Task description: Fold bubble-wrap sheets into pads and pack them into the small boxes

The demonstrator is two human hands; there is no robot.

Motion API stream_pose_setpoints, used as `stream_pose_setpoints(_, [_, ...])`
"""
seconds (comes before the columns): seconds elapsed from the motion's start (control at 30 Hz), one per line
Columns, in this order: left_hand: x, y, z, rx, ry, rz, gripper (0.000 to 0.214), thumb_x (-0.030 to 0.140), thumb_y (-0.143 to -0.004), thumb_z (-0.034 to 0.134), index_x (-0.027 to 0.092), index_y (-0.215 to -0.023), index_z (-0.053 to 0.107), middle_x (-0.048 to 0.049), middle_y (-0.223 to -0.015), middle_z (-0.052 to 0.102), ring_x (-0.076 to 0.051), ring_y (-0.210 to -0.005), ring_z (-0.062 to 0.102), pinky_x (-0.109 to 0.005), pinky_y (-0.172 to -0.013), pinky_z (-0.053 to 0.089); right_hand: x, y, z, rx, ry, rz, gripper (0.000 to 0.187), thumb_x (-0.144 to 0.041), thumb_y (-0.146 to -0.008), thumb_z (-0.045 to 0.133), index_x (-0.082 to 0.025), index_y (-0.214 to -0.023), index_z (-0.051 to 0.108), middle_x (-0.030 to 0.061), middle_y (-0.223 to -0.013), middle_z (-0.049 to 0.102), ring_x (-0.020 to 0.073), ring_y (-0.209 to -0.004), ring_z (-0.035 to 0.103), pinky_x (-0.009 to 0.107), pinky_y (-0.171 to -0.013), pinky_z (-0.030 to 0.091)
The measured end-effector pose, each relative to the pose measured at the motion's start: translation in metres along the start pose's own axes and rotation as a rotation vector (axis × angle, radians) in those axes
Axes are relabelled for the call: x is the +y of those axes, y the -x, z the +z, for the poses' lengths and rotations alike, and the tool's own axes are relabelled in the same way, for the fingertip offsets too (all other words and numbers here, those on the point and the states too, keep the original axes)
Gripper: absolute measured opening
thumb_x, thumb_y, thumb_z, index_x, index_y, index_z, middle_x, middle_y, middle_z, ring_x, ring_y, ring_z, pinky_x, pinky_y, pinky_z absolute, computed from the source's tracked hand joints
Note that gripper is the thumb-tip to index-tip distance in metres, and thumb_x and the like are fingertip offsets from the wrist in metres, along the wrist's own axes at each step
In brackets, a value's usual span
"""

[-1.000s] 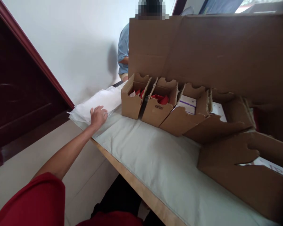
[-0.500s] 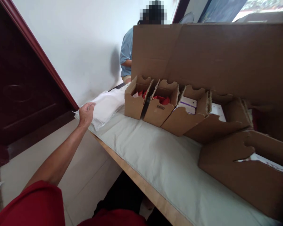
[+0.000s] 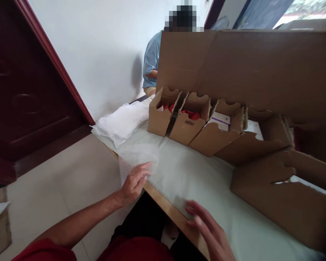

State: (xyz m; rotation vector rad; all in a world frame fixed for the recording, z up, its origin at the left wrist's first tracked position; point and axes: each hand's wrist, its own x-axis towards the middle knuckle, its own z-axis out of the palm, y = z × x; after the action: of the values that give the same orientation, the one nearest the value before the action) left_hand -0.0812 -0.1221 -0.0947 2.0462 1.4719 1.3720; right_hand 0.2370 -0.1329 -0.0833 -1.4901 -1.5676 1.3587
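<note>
My left hand (image 3: 132, 184) is at the table's near edge, its fingers pinched on a thin translucent plastic sheet (image 3: 141, 154) that lies on the grey table cover (image 3: 201, 181) and droops over the edge. My right hand (image 3: 210, 232), blurred, hovers with spread fingers over the near edge, touching or just above the sheet's other end. A stack of the same white sheets (image 3: 122, 123) lies at the table's far left end.
A row of small open cardboard boxes (image 3: 184, 128) with red packets and white cartons stands behind, under a large raised cardboard flap (image 3: 260, 69). A person in a blue shirt (image 3: 151, 61) sits beyond. A dark red door (image 3: 21, 90) is left. The wooden table edge (image 3: 168, 212) runs diagonally.
My left hand left the stack and came back to the near edge, drawing one thin sheet with it. My right hand has come into view at the bottom.
</note>
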Motion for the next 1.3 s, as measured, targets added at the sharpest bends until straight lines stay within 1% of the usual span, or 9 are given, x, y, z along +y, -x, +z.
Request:
stream_pose_setpoints(0.2, [0.044, 0.009, 0.052, -0.163, 0.085, 0.173, 0.024, 0.020, -0.099, 0.047, 0.021, -0.116, 0.063, -0.0147, -0.144, 0.062, -0.026, -0.143, 0.050, -0.053, -0.120, 0.037, -0.060, -0.094, 0.069, -0.124, -0.541, 0.123, 0.058, -0.062, -0.061, 0.087, -0.019, -0.096, 0.074, 0.0102, -0.090, 0.078, 0.0252, -0.082, 0.072, 0.035, -0.072, 0.056])
stream_pose_setpoints(0.33, [0.062, 0.014, 0.056, -0.213, 0.106, 0.226, 0.052, 0.040, -0.094, 0.060, 0.017, -0.140, 0.050, -0.0214, -0.153, 0.051, -0.033, -0.146, 0.045, -0.058, -0.123, 0.030, -0.059, -0.124, 0.033, -0.187, -0.376, 0.075, 0.050, -0.056, -0.061, 0.086, -0.019, -0.093, 0.073, -0.0002, -0.067, 0.069, 0.0147, -0.057, 0.059, 0.029, -0.059, 0.048])
stream_pose_setpoints(0.47, [0.043, 0.003, 0.037, -0.114, -0.016, 0.030, 0.050, 0.030, -0.094, 0.058, 0.020, -0.141, 0.050, -0.0189, -0.147, 0.055, -0.031, -0.139, 0.051, -0.054, -0.116, 0.042, -0.062, -0.159, -0.019, -0.418, 0.095, -0.053, 0.036, -0.052, -0.069, 0.080, -0.019, -0.083, 0.074, -0.0004, -0.063, 0.065, 0.0145, -0.055, 0.055, 0.029, -0.056, 0.046])
stream_pose_setpoints(0.63, [0.014, -0.009, 0.043, -0.194, -0.231, -0.112, 0.037, 0.022, -0.088, 0.059, 0.016, -0.125, 0.065, -0.0206, -0.147, 0.053, -0.036, -0.138, 0.050, -0.058, -0.113, 0.045, -0.073, -0.191, -0.042, -0.062, 0.614, -0.224, 0.029, -0.028, -0.075, 0.076, -0.023, -0.105, 0.076, 0.0069, -0.085, 0.074, 0.0263, -0.084, 0.067, 0.039, -0.078, 0.052])
stream_pose_setpoints(0.73, [0.013, -0.001, 0.055, -0.277, -0.284, -0.101, 0.036, 0.020, -0.085, 0.062, 0.016, -0.120, 0.068, -0.0198, -0.146, 0.055, -0.038, -0.141, 0.046, -0.060, -0.115, 0.041, -0.065, -0.165, -0.028, 0.215, 0.847, -0.405, 0.032, -0.028, -0.089, 0.062, -0.022, -0.119, 0.071, 0.0139, -0.116, 0.073, 0.0323, -0.108, 0.065, 0.049, -0.093, 0.050])
stream_pose_setpoints(0.83, [0.006, 0.004, 0.056, -0.288, -0.256, -0.065, 0.036, 0.021, -0.084, 0.063, 0.018, -0.119, 0.070, -0.0176, -0.146, 0.056, -0.036, -0.142, 0.045, -0.058, -0.115, 0.042, -0.035, -0.121, -0.010, 0.243, 0.968, -0.508, 0.035, -0.036, -0.096, 0.053, -0.021, -0.122, 0.070, 0.0161, -0.135, 0.066, 0.0351, -0.117, 0.062, 0.051, -0.093, 0.049])
stream_pose_setpoints(1.03, [-0.058, -0.048, -0.033, 0.110, -0.355, -0.173, 0.025, 0.029, -0.086, 0.062, 0.021, -0.107, 0.073, -0.0136, -0.124, 0.069, -0.030, -0.122, 0.060, -0.050, -0.111, 0.045, 0.024, -0.091, 0.006, 0.160, 1.024, -0.553, 0.046, -0.042, -0.102, 0.042, -0.021, -0.138, 0.062, 0.0161, -0.147, 0.059, 0.0344, -0.132, 0.056, 0.051, -0.101, 0.047])
stream_pose_setpoints(1.17, [-0.101, -0.094, -0.121, 0.369, -0.422, -0.559, 0.021, 0.025, -0.079, 0.062, 0.019, -0.097, 0.070, -0.0129, -0.112, 0.071, -0.031, -0.119, 0.060, -0.047, -0.113, 0.039, 0.031, -0.097, 0.006, 0.205, 1.013, -0.589, 0.046, -0.043, -0.102, 0.041, -0.022, -0.137, 0.063, 0.0151, -0.145, 0.061, 0.0336, -0.132, 0.056, 0.051, -0.102, 0.047])
stream_pose_setpoints(1.3, [-0.129, -0.104, -0.159, 0.484, -0.318, -0.877, 0.013, 0.032, -0.075, 0.066, 0.019, -0.076, 0.063, -0.0128, -0.089, 0.071, -0.033, -0.102, 0.066, -0.043, -0.092, 0.050, 0.035, -0.099, 0.004, 0.235, 1.031, -0.623, 0.047, -0.044, -0.103, 0.039, -0.018, -0.134, 0.065, 0.0169, -0.142, 0.063, 0.0333, -0.130, 0.058, 0.049, -0.099, 0.048])
